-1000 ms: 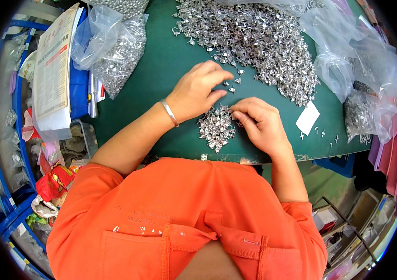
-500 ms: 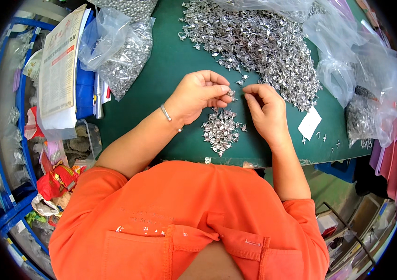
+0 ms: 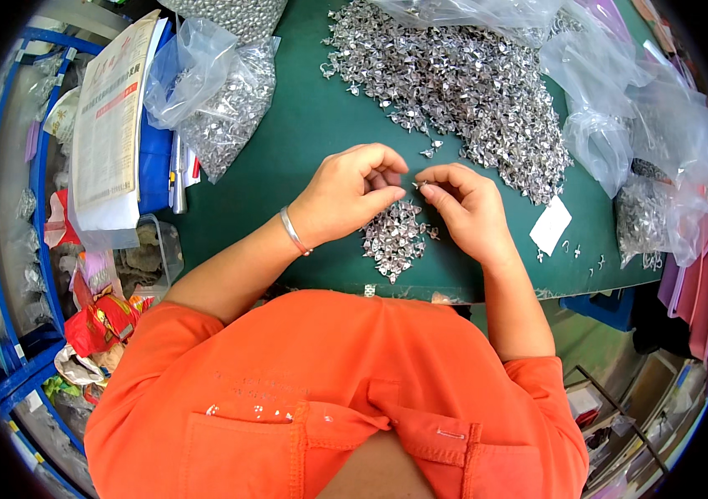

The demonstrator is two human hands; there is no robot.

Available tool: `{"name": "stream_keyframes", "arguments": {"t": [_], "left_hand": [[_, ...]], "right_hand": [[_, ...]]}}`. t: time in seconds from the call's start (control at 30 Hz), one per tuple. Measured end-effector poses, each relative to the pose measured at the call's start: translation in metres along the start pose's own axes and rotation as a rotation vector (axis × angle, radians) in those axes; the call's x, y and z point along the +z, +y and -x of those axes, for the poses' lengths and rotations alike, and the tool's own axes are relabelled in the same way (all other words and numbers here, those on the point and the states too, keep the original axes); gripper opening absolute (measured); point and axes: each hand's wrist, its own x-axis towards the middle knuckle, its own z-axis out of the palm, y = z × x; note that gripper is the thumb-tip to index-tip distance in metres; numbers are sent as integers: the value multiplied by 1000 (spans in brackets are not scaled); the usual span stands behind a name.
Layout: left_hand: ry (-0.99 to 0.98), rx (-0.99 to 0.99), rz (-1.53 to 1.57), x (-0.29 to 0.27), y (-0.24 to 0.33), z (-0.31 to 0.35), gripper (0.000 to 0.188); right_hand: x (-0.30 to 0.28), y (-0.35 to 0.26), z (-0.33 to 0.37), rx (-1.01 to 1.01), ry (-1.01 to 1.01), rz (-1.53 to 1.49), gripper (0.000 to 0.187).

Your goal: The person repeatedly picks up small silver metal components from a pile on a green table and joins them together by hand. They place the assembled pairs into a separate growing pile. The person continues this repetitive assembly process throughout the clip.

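My right hand [image 3: 469, 206] pinches a small silvery metal piece [image 3: 419, 185] between thumb and forefinger. Just left of it, my left hand [image 3: 352, 191] has curled fingers with a gap between thumb and forefinger, and no piece shows in it. Below the two hands, a small pile of shiny metal pieces [image 3: 392, 243] lies on the green tabletop [image 3: 304, 108]. A much larger heap of similar pieces [image 3: 475, 91] spreads across the far side. One or two loose pieces [image 3: 431, 149] lie between the heap and my hands.
Clear bags of metal parts stand at the left [image 3: 225, 116] and right [image 3: 645, 212]. A white paper slip [image 3: 550, 224] lies right of my right hand, with several tiny hooks beside it. Folded newspaper [image 3: 108, 125] leans on a blue bin [image 3: 153, 162] at the left.
The metal piece that was at my left fingertips is now in my right hand's pinch. My left thumb and forefinger have parted, and both hands have shifted slightly nearer me.
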Motion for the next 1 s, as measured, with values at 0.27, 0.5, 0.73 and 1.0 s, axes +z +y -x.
{"name": "stream_keyframes", "arguments": {"t": [0.27, 0.5, 0.73, 1.0], "left_hand": [[-27, 4, 166, 9, -7, -1, 17], [53, -128, 338, 6, -12, -6, 12], [197, 183, -252, -7, -26, -11, 17], [65, 251, -310, 3, -23, -17, 14]], "right_hand": [[-1, 1, 7, 129, -120, -368, 14], [7, 11, -23, -329, 195, 429, 11], [-8, 10, -12, -234, 110, 329, 15], [0, 18, -6, -184, 157, 258, 16]]}}
